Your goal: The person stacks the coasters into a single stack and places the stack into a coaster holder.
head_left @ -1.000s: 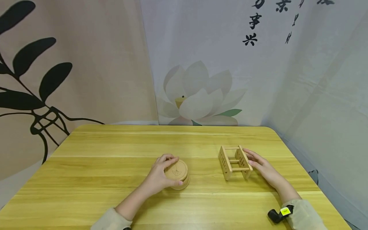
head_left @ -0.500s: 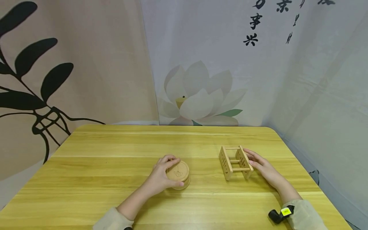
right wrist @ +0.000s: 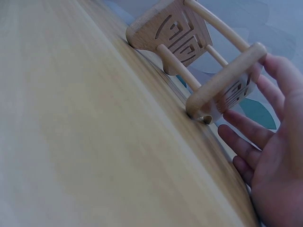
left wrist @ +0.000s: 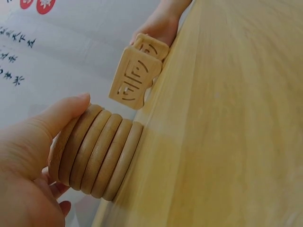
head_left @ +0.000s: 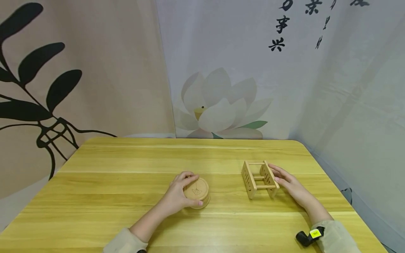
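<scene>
A stack of round wooden coasters, the top one engraved with a leaf, stands on the table. My left hand grips it by the sides, thumb at the near side and fingers round the far side. In the left wrist view the coasters show several thick rounded edges pressed together. To the right stands a wooden coaster holder with two slotted end panels joined by rods. Against its right panel rest the fingertips of my right hand, the fingers mostly straight in the right wrist view.
The wooden table has rounded far corners. Behind it hangs a cloth backdrop with a printed lotus, dark leaves and black characters. A black wrist device with a yellow label sits at the right sleeve.
The view has shifted very slightly. Both hands, the coasters and the holder keep nearly the same places on the table.
</scene>
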Tool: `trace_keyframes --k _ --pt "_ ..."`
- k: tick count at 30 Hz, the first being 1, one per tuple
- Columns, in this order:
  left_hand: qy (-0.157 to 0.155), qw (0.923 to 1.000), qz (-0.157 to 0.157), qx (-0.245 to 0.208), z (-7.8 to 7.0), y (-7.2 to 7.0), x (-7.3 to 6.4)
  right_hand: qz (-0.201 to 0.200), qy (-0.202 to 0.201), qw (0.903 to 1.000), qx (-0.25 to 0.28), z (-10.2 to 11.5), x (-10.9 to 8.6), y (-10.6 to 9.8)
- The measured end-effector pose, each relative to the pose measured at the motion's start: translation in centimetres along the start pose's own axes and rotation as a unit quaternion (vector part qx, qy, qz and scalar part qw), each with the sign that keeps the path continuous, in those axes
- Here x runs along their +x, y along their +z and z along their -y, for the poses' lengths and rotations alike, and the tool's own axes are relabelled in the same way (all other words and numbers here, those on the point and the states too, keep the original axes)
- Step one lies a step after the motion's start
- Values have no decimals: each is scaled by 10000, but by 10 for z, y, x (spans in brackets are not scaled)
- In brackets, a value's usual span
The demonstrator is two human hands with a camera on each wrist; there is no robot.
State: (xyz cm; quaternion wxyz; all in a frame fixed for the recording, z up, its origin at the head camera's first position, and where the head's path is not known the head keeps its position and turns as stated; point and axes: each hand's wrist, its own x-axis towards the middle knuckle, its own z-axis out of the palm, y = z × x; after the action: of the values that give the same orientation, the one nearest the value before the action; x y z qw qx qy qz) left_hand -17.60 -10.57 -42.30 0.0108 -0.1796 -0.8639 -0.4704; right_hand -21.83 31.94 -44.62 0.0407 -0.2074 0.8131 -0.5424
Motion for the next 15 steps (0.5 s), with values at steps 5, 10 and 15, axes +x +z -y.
trace_keyframes --k 5,10,15 --pt "-27 10000 3 -45 1 1 0 -5 49 10000 -24 0 -1 0" --pt "-44 9999 3 -98 1 1 0 46 18 10000 68 -1 0 0" --pt "-46 9999 11 -137 1 1 0 48 -53 9999 123 0 0 -1"
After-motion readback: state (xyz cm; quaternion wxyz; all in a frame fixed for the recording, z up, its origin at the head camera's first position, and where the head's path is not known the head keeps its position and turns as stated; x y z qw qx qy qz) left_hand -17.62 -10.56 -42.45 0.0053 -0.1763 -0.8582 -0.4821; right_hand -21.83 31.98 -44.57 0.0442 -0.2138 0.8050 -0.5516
